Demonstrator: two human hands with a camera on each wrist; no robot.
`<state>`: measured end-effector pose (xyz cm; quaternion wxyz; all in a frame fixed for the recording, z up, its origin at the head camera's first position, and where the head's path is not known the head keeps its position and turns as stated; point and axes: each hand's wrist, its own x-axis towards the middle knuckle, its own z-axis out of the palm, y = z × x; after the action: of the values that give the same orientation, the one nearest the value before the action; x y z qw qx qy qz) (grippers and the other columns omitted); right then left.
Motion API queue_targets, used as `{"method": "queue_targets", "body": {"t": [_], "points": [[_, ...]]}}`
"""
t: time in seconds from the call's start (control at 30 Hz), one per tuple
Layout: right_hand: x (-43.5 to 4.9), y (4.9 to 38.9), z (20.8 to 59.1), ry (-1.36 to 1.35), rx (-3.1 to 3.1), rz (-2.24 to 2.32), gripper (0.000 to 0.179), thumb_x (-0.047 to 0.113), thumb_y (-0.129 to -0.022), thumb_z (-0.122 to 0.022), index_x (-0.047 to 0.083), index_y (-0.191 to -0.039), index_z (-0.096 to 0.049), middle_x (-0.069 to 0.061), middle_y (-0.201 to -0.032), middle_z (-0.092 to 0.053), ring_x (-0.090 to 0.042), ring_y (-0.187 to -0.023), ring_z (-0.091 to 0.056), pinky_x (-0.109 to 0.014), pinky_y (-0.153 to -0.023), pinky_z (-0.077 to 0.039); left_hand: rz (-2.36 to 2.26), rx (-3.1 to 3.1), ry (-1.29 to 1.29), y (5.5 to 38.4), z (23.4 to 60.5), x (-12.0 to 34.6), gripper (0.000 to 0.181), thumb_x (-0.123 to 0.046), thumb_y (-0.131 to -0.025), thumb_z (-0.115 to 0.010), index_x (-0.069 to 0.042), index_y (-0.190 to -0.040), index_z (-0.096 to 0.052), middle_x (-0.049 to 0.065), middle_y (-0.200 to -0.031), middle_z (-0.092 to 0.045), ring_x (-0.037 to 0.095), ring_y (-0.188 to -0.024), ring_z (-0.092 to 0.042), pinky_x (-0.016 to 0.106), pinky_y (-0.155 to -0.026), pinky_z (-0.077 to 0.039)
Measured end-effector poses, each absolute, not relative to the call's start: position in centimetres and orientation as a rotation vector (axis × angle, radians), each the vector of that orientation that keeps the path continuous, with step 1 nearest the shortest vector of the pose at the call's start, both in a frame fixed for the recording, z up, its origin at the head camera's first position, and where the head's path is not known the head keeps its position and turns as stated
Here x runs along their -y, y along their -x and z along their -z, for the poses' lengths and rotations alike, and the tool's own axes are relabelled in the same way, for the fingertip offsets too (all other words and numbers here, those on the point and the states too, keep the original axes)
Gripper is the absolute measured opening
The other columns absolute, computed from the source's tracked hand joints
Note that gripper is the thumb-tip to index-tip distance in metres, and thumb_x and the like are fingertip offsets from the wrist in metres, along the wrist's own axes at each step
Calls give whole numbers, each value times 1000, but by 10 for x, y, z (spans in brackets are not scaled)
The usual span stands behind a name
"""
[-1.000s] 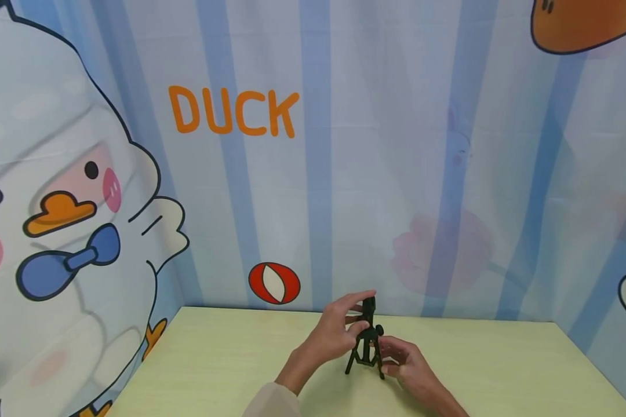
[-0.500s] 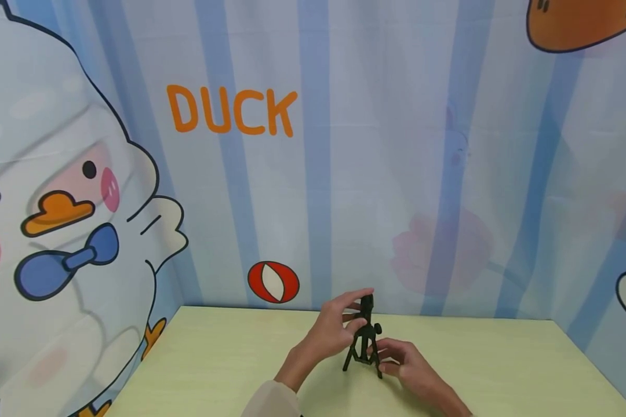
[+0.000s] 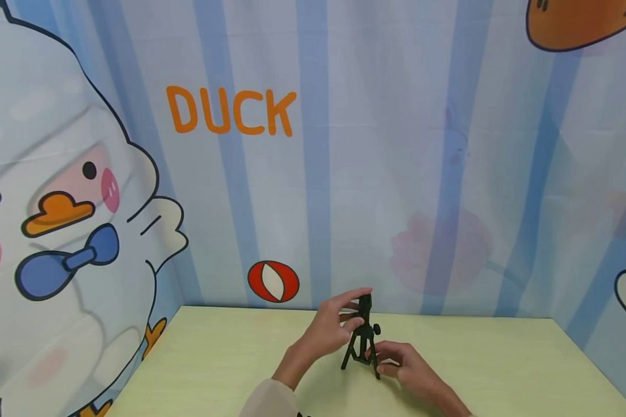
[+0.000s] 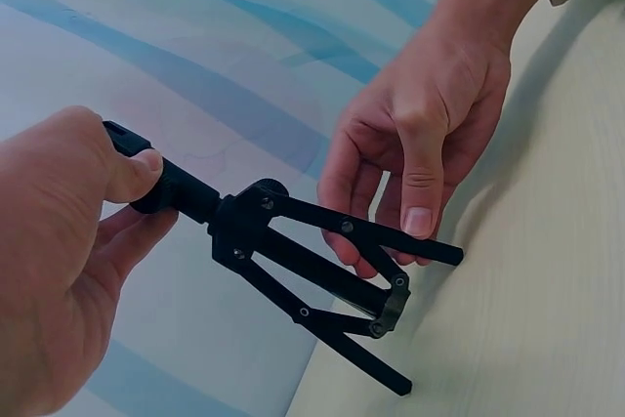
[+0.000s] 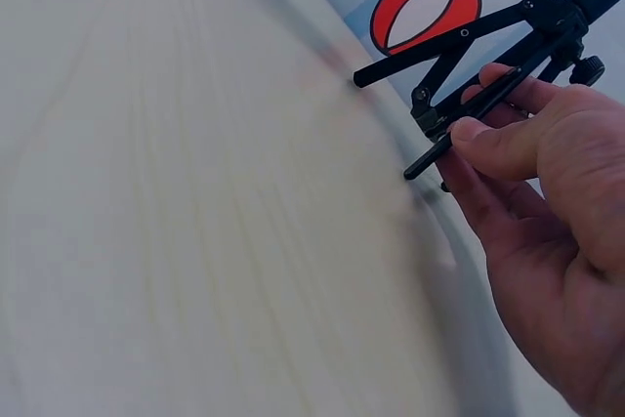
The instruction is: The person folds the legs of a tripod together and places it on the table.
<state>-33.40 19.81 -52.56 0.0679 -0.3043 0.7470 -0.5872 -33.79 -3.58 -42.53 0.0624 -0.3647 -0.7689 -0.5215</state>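
A small black tripod [image 3: 364, 336] is upright with its legs spread, near the middle of the table. My left hand [image 3: 327, 329] grips its top part, thumb on the near side and fingers behind, as the left wrist view shows at the tripod head [image 4: 176, 186]. Low down on the right, my right hand [image 3: 404, 366] pinches one leg [image 5: 430, 156] between thumb and fingers. A knob [image 5: 587, 70] sticks out at the side below the head. Whether the feet touch the table I cannot tell.
The pale yellow table [image 3: 229, 353] reaches back to a blue-striped curtain [image 3: 365, 174] printed with a duck [image 3: 57, 174] and the word DUCK [image 3: 232, 111]. A red and white printed ball [image 3: 273, 281] sits on the curtain behind the table edge.
The tripod and both hands have shifted very slightly to the left in the head view. Both hands keep the same holds.
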Motion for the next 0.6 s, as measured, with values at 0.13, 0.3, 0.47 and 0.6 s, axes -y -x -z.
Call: {"method": "queue_targets", "body": {"t": [0.13, 0.3, 0.47, 0.6], "points": [[-197, 333, 526, 965, -2264, 1787, 28, -8, -94, -67, -10, -122, -68, -26, -114, -70, -23, -102, -69, -27, -86, -59, 1581, 2327, 1099, 337, 424, 36, 65, 9, -98, -63, -25, -152, -54, -2, -153, -52, 23, -124, -62, 28, -101, -54], [-197, 333, 528, 1045, -2305, 1798, 25, -8, -93, -68, -10, -118, -69, -26, -111, -71, -16, -99, -67, -27, -84, -59, 1578, 2345, 1095, 338, 425, 37, 66, 10, -98, -63, -25, -152, -54, -3, -153, -52, 19, -123, -62, 26, -100, -53], [-194, 332, 532, 1060, -2335, 1815, 23, -8, -93, -68, -12, -115, -68, -25, -107, -71, -13, -98, -66, -27, -83, -59, 1577, 2345, 1111, 337, 425, 38, 66, 10, -97, -64, -24, -153, -54, -2, -154, -51, 17, -123, -62, 25, -100, -53], [-192, 331, 532, 1014, -2341, 1828, 22, -8, -92, -69, -9, -114, -69, -24, -106, -71, -11, -99, -65, -26, -83, -58, 1580, 2331, 1127, 335, 424, 39, 67, 10, -96, -65, -23, -153, -54, -2, -153, -52, 17, -122, -62, 25, -99, -53]]}}
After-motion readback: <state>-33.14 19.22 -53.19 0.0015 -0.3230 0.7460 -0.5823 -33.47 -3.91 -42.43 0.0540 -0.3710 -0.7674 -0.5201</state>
